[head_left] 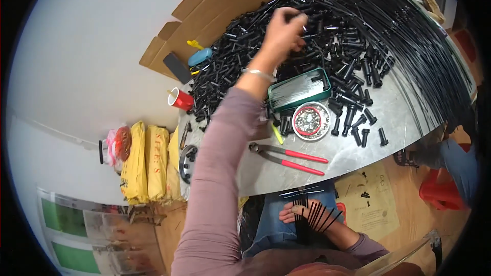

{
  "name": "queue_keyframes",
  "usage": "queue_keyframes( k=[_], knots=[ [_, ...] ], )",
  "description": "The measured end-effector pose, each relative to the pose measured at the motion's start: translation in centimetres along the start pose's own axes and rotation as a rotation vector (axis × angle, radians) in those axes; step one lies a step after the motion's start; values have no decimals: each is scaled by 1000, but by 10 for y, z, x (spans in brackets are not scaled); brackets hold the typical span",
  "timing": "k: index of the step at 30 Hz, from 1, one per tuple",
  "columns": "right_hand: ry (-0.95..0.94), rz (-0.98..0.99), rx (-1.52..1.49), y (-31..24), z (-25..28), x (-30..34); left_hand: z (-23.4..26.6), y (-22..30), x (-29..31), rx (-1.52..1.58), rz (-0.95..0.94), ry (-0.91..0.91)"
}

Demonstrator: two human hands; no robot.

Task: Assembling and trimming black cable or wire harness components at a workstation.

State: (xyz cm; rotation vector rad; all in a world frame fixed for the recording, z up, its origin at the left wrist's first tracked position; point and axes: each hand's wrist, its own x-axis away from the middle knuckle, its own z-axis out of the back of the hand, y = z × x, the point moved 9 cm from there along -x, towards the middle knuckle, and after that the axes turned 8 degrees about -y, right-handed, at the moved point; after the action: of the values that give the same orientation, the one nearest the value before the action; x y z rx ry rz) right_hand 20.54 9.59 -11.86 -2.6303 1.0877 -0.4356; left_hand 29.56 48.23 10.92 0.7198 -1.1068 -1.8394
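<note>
Metal table [388,117] | left hand [284,28] reaches far, fingers curled into black tube pile [332,36]; grip unclear | right hand [302,212] in lap clasps thin black rods [319,214], fanning rightward

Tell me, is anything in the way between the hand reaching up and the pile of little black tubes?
No, nothing visible. The left hand is already in the heap of black tubes, fingers touching them. The right hand holds thin black rods on the lap.

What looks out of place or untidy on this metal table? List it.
A few small black plastic tubes stand scattered apart from the big heap of black tubes, near the table's edge. The red-handled pliers lie loose with handles spread. The left hand reaches into the heap; nothing looks spilled or broken.
</note>
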Motion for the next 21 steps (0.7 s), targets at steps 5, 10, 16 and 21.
queue_keyframes(
  k=[5, 10, 16, 21],
  knots=[
    [-76, -23, 35, 6, -7, -1, 120, -68, 88, 241, 231, 4],
    [-105, -34, 55, 13, -16, -5, 138, -120, 158, -95, 418, -6],
    [-117, -38, 106, 23, -25, -12, 127, -120, 150, -887, 359, 244],
    [-107, -81, 45, 40, -21, -21, 120, -124, 132, -904, 508, 171]
  ],
)
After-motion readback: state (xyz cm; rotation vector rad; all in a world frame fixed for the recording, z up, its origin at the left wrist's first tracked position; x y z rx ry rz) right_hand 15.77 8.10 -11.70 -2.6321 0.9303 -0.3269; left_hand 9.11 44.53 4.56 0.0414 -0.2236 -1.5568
